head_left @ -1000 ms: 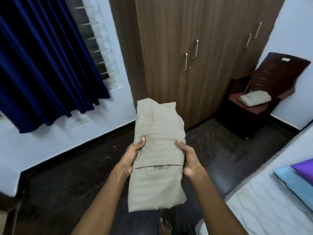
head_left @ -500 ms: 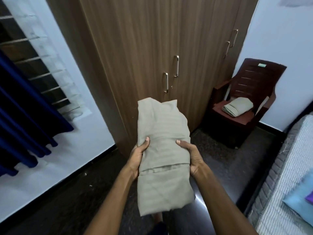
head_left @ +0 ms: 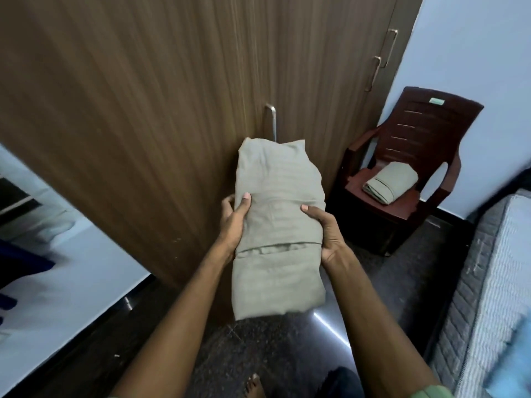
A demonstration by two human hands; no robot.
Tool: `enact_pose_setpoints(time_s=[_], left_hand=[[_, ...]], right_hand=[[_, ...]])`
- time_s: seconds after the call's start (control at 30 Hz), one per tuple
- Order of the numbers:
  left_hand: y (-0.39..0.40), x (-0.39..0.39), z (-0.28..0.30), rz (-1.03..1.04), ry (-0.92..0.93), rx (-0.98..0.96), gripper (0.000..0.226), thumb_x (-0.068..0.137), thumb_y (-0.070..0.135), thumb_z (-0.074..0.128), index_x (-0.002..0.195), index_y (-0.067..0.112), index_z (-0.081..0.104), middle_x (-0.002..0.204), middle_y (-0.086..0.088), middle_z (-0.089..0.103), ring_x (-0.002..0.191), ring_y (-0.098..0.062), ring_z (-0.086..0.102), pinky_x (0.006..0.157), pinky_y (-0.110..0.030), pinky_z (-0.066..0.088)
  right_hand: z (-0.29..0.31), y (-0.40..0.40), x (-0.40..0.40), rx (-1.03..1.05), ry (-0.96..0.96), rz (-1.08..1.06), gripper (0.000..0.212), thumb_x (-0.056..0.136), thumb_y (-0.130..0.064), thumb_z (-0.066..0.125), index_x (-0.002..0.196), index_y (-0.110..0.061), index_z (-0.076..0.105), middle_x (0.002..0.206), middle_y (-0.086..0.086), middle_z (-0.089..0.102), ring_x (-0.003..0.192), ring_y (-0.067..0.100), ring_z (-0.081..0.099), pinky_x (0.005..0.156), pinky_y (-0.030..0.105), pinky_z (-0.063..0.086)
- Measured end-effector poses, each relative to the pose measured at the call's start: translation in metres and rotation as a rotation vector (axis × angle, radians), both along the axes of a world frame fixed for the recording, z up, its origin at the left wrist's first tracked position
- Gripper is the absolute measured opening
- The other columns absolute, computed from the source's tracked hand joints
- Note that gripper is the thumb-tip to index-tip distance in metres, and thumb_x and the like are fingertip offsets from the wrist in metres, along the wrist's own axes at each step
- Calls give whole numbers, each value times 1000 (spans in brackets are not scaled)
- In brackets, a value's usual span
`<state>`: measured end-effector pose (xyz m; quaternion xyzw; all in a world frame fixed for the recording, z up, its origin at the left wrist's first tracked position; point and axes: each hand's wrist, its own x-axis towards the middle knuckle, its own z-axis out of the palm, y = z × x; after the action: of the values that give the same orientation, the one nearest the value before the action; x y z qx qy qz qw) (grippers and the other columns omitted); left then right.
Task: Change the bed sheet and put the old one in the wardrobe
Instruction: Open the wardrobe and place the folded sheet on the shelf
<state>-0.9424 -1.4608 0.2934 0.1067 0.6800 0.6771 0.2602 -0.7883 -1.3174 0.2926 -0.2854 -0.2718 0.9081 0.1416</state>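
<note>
At the far left, a white plastered wall (head_left: 71, 271) is seen, blurred, with a strip of dark blue curtain (head_left: 17, 265) against it. Next comes the wardrobe (head_left: 143, 110), faced in brown wood-grain laminate with fine vertical streaks; its doors are closed, and a slim bent metal handle (head_left: 272, 122) shows just above the bundle. Below, the floor (head_left: 258, 346) is dark, polished and speckled, with a bright streak of reflected light.

In the middle, the folded bed sheet (head_left: 277, 225) is held up in front of the wardrobe doors. It is a soft, oblong, grey-beige bundle with faint woven stripes and a folded flap across its lower half. The left hand (head_left: 232, 222) is wrapped round its left edge, thumb pressed on the top face; the right hand (head_left: 330, 234) grasps the right edge likewise.

Further right, a moulded maroon plastic chair (head_left: 425, 133) with a slatted back stands by the wardrobe, and a second folded cloth (head_left: 390, 182) of the same colour lies on its seat. At the far right, the bed (head_left: 488, 282) is covered in a finely striped pale sheet.
</note>
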Motion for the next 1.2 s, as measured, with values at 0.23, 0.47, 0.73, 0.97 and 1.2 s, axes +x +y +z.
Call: enact_pose_setpoints(time_s=[0.23,0.47,0.73,0.97,1.2], left_hand=[[98,-48,-19,155,357,-209,80,81,66,64,149,30,41,141,3,45,127,-17,54,112,-40,44],[164,-59,-25,431,211,-226,63,74,67,70,129,37,57,129,4,62,121,-16,59,110,-46,47],[184,-15,-17,544,149,-308,49,76,63,71,114,36,59,113,13,70,107,-11,68,102,-48,52],[177,49,-15,646,148,-311,46,76,67,68,110,38,58,105,10,67,101,-12,64,91,-41,51],[172,121,-13,740,163,-368,53,74,46,87,107,22,52,97,4,57,85,-11,58,77,-31,48]], right_hand=[[-23,111,-37,-66,9,122,29,90,-14,64,115,-5,76,126,21,70,113,39,69,99,56,54],[-26,197,-82,-9,-77,369,58,83,-10,71,139,0,60,135,24,64,119,41,66,99,56,55],[-24,252,-68,0,-121,561,55,86,-11,67,140,-3,60,132,20,67,111,38,70,89,53,59],[-19,279,-24,51,-94,652,57,84,-13,67,140,-4,61,136,21,65,114,38,68,96,54,56],[-21,291,30,11,-97,678,47,87,-14,64,134,-8,64,125,17,71,107,36,70,93,55,58]])
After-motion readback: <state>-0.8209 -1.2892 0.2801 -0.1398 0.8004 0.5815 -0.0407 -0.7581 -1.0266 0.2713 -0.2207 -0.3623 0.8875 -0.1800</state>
